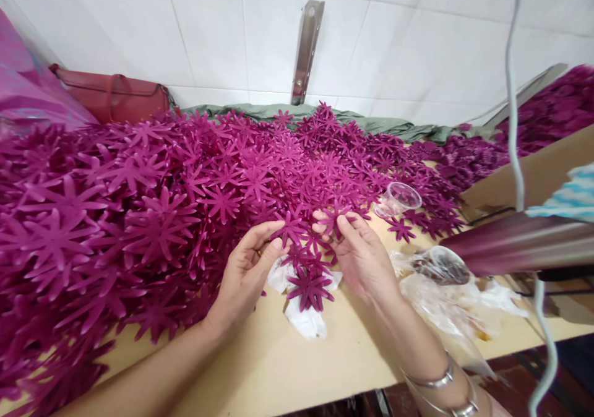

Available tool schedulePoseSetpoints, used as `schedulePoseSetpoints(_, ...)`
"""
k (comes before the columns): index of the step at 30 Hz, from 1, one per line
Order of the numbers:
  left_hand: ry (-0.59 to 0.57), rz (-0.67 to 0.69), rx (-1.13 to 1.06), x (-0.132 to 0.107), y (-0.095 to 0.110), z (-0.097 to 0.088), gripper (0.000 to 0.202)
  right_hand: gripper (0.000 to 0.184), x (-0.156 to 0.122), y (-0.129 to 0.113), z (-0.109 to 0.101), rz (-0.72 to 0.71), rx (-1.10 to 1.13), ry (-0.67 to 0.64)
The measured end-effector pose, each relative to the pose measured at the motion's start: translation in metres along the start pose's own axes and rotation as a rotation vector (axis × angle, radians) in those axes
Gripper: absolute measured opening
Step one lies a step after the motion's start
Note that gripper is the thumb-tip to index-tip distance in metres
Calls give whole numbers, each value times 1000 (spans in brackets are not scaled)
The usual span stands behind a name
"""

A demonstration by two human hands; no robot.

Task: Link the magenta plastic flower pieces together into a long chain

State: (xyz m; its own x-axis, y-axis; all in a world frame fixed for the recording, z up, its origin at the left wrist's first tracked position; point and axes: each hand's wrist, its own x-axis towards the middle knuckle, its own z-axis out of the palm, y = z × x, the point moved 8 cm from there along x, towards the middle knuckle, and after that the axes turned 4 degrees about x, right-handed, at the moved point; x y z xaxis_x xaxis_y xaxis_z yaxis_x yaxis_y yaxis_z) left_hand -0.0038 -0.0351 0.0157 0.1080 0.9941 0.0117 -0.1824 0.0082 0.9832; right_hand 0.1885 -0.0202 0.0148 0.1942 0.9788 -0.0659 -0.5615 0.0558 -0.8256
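A big heap of magenta star-shaped flower cutouts (153,188) covers the pale wooden table (288,367). My left hand (245,271) pinches one magenta flower (290,228) between thumb and fingers at the heap's near edge. My right hand (359,253) holds another flower (331,216) by its petals just to the right. Below and between the hands a small stack of flowers (309,287) lies on white paper (306,321).
A clear plastic cup (399,199) lies on its side beyond my right hand. Crumpled clear plastic (440,293) sits at the right. A cardboard box (533,176), a red bag (116,95), a hanging cable (513,126) and a tiled wall surround the table.
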Motion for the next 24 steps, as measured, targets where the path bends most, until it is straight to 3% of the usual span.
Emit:
schedulePoseSetpoints(11,-12,-15,-54,2,-5,1,29,32,0,-5,-12,-151,-306,35)
schedulePoseSetpoints(16,-38,-37,-120,5,-10,4,32,36,-7,3,6,-71,-371,-121)
schedulePoseSetpoints(20,-108,-36,-100,5,-14,9,35,36,-16,8,20,-84,-489,-227)
schedulePoseSetpoints(24,-74,51,30,5,-8,4,10,41,-19,10,24,-104,-563,-252)
